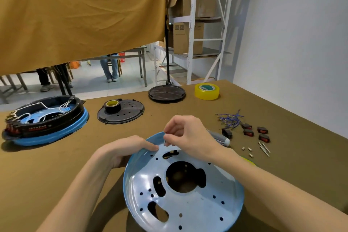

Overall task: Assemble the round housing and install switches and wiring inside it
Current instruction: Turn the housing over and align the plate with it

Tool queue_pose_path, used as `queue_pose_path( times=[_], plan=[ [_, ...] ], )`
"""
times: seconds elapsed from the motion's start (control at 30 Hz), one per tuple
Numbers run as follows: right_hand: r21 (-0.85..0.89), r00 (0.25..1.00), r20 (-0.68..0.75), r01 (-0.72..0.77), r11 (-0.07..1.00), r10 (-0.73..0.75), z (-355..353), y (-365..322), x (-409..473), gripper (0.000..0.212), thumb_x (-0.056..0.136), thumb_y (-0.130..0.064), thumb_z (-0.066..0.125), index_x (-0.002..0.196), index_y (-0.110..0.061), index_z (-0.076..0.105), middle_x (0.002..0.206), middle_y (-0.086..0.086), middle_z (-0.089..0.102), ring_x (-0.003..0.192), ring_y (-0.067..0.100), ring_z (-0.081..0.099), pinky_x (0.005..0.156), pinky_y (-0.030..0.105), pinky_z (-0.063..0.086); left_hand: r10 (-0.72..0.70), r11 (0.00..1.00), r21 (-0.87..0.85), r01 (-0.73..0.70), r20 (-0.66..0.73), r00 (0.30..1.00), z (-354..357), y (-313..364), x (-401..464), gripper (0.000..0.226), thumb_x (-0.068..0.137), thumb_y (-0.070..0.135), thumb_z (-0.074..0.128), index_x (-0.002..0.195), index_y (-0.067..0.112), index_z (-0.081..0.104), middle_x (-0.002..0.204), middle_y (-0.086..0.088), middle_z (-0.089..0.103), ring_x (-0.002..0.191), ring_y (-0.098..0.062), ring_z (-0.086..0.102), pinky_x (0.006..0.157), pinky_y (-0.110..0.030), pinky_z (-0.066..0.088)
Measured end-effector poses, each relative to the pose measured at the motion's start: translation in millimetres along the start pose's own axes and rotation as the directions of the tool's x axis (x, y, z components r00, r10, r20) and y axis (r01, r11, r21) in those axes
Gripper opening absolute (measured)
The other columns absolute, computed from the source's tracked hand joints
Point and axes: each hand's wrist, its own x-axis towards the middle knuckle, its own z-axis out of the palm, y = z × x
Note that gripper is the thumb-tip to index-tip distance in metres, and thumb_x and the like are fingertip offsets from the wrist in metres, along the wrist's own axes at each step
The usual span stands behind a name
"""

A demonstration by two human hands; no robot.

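Observation:
A blue round housing plate (197,207) with several holes and cut-outs is held tilted up in front of me. My left hand (130,149) grips its far-left rim, thumb on the inside face. My right hand (188,135) pinches a small silver pin (165,140) just above the plate's far rim. Several black rocker switches with red faces (252,132) lie at the right beside a bundle of blue wires (231,118). Small metal pins and sleeves (259,149) lie near them.
A wired black-and-blue housing (47,122) sits at the far left. A black perforated cover (122,113) carries a roll of black tape (112,106). A black round lid (166,93), a yellow tape roll (206,91) and a grey tool handle (219,136) also lie on the brown table (56,165).

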Motion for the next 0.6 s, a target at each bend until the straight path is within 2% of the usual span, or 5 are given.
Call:
queue_pose_path(
  times=[0.07, 0.2, 0.27, 0.5, 0.6],
  plan=[
    [-0.043, 1.0, 0.02, -0.006, 0.999, 0.007, 7, 3, 5, 0.006, 0.089, -0.003, 0.074, 0.094, -0.004, 0.071, 0.081, 0.007, 0.077, 0.071, 0.014, 0.076, 0.074, 0.037, 0.064, 0.005, 1.0, 0.002, -0.005, 0.0, 1.0, -1, -1, 0, 0.037, 0.09, 0.044, 0.073, 0.111, 0.013, 0.075, 0.102, -0.008, 0.08, 0.087, -0.022, 0.078, 0.072, -0.032, 0.06],
    [-0.071, 0.999, 0.04, -0.013, 0.997, 0.016, 11, 7, 10, 0.007, 0.089, -0.005, 0.076, 0.09, -0.01, 0.072, 0.081, 0.006, 0.078, 0.073, 0.013, 0.076, 0.076, 0.038, 0.065, 0.031, 1.0, 0.0, -0.031, 0.0, 1.0, -1, -2, 1, 0.041, 0.087, 0.046, 0.074, 0.111, 0.014, 0.075, 0.103, -0.008, 0.079, 0.093, -0.025, 0.077, 0.085, -0.037, 0.06],
    [-0.066, 0.999, 0.052, -0.009, 0.998, 0.012, 13, 9, 11, 0.009, 0.089, -0.004, 0.075, 0.089, -0.012, 0.071, 0.081, 0.006, 0.078, 0.074, 0.014, 0.077, 0.076, 0.037, 0.065, 0.033, 0.999, -0.028, -0.032, 0.014, 0.999, 0, -2, -1, 0.041, 0.088, 0.044, 0.073, 0.114, 0.013, 0.073, 0.104, -0.009, 0.079, 0.093, -0.025, 0.076, 0.085, -0.036, 0.059],
    [-0.036, 0.997, 0.077, 0.031, 0.999, -0.028, 18, 10, 14, 0.005, 0.091, -0.001, 0.073, 0.094, -0.005, 0.073, 0.082, 0.006, 0.078, 0.073, 0.014, 0.077, 0.076, 0.035, 0.065, 0.137, 0.934, -0.35, -0.069, 0.175, 0.975, -2, -5, -17, 0.045, 0.095, 0.044, 0.067, 0.125, 0.011, 0.068, 0.113, -0.014, 0.076, 0.092, -0.022, 0.074, 0.076, -0.032, 0.06],
    [-0.068, 0.996, 0.073, 0.056, 0.996, -0.051, 20, 9, 16, 0.006, 0.091, -0.001, 0.073, 0.093, -0.006, 0.073, 0.082, 0.006, 0.078, 0.073, 0.013, 0.076, 0.075, 0.035, 0.065, 0.172, 0.916, -0.39, -0.09, 0.181, 0.968, -2, -7, -18, 0.048, 0.095, 0.047, 0.065, 0.128, 0.012, 0.068, 0.119, -0.016, 0.074, 0.097, -0.023, 0.075, 0.078, -0.032, 0.06]
  ],
)
